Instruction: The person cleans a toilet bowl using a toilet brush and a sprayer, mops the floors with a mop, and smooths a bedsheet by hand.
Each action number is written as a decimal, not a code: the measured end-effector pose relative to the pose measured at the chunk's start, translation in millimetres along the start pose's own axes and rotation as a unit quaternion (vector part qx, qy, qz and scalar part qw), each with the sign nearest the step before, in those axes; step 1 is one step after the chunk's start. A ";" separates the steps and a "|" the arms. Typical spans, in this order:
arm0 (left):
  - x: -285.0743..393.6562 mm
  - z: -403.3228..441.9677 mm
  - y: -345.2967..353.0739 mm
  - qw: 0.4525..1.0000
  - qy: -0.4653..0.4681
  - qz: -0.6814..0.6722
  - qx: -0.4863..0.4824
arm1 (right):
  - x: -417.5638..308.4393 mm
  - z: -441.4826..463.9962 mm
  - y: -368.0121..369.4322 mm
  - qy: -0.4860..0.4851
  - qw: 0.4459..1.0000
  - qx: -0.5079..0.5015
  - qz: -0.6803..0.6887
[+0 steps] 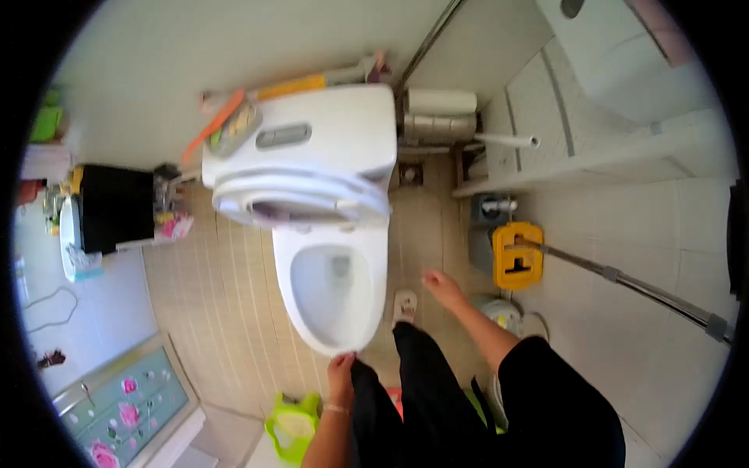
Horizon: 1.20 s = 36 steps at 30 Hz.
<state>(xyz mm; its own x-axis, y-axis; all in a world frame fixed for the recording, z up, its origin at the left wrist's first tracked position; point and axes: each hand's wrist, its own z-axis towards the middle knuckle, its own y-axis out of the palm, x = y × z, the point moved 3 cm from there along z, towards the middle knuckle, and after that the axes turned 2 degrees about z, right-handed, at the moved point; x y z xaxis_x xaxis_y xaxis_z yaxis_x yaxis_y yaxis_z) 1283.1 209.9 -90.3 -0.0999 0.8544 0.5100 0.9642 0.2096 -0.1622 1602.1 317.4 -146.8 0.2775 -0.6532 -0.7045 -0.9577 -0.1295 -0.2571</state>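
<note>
A white toilet [380, 288] stands in front of me with its lid and seat [304, 183] raised against the tank. My left hand [341, 370] is at the front edge of the bowl, its fingers bent together; whether it touches the rim or pinches something small I cannot make out. Over the floor to the right of the bowl hangs my right hand [442, 287], fingers curled in, with nothing visible in it. Water shows at the bottom of the bowl.
On the tank are an orange-handled item [218, 121] and a small container [236, 131]. To the right stand a yellow-topped mop bucket [518, 256] with a metal pole [616, 277] and paper rolls [441, 101]. A green plastic stool [292, 429] is at lower left, near a flowered cabinet [125, 409].
</note>
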 end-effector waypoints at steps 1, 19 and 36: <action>-0.5 -3.8 -1.9 1.000 -0.004 0.010 -0.010 | 9.2 -4.3 7.8 0.016 1.000 -0.016 -0.001; -20.2 71.5 -280.9 0.979 0.066 0.185 0.048 | 312.2 -455.0 132.6 0.226 0.823 0.227 0.469; 7.9 92.1 -237.5 0.792 0.207 0.520 -0.242 | 160.3 -643.5 331.3 0.232 0.780 0.569 0.121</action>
<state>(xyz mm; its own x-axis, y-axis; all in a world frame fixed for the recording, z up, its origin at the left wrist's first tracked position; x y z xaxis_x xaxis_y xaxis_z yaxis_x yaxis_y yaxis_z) 1030.7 210.7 -125.6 0.8031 0.1942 0.5633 0.4629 -0.7986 -0.3847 1280.0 -310.3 80.8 -0.2103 -0.7901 -0.5757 -0.2173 0.6119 -0.7605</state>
